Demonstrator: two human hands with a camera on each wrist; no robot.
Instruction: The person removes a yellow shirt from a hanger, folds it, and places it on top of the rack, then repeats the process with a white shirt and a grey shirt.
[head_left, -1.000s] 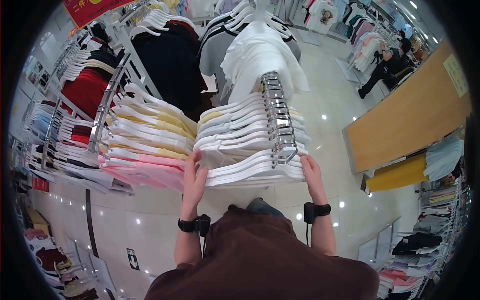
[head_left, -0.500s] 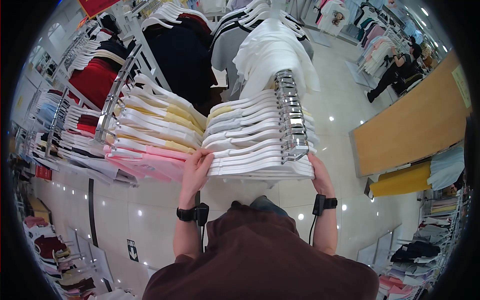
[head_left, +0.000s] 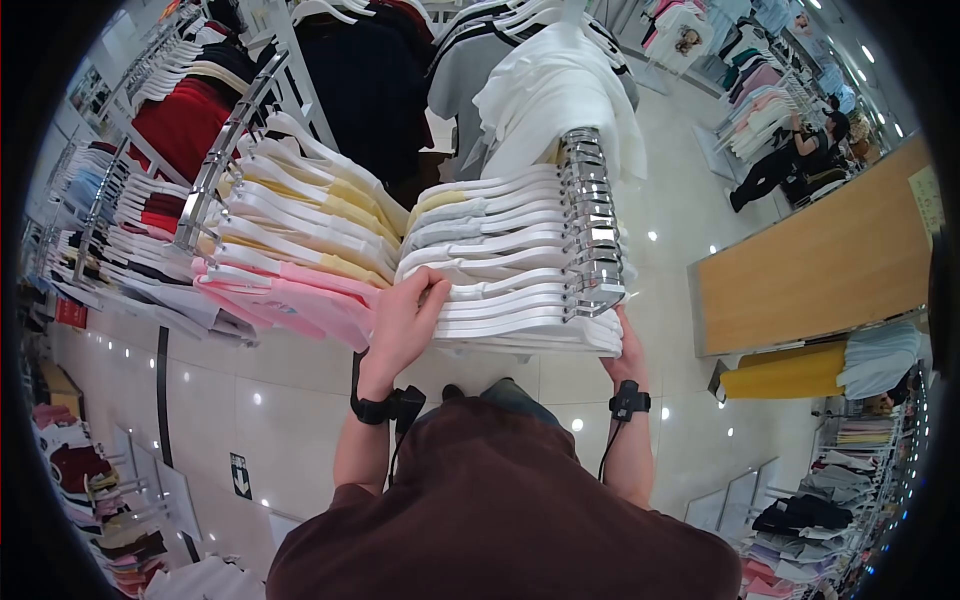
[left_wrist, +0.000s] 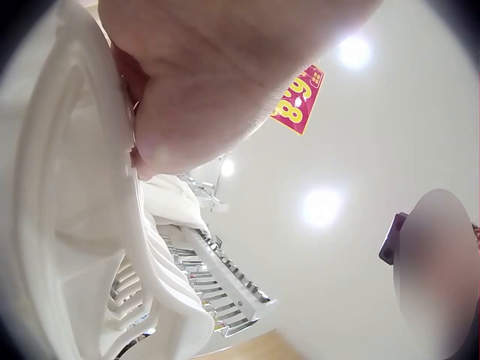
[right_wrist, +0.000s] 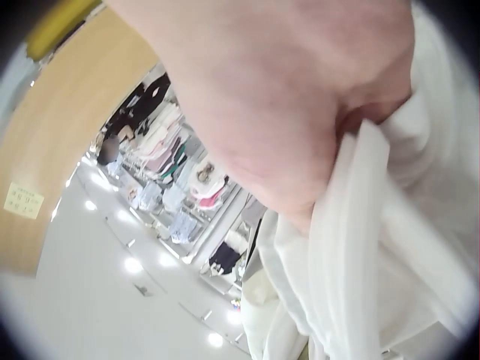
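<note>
White clothes hangers (head_left: pixel 500 310) with pale garments hang in a close row from a chrome rail (head_left: pixel 597 240). My left hand (head_left: pixel 405 325) is at their left ends, its fingers curled over the front hangers. In the left wrist view, its fingertips are hidden behind a white hanger (left_wrist: pixel 142 217). At the opposite ends, my right hand (head_left: pixel 628 350) grips the front of the row. The right wrist view shows its thumb and fingers around a white garment (right_wrist: pixel 349 247) on its hanger; the fingertips are hidden in the cloth.
Left of the row, a second rail (head_left: pixel 225 150) carries white, yellow and pink tops (head_left: pixel 290 295). White cloth (head_left: pixel 560 95) drapes over the rack behind. A wooden panel (head_left: pixel 810 260) stands at the right, and a person (head_left: pixel 795 155) is among racks farther back.
My left hand has moved up and inward over the hanger ends, its fingers now more curled. My right hand has slipped lower round the right ends. The front hangers are pressed closer together.
</note>
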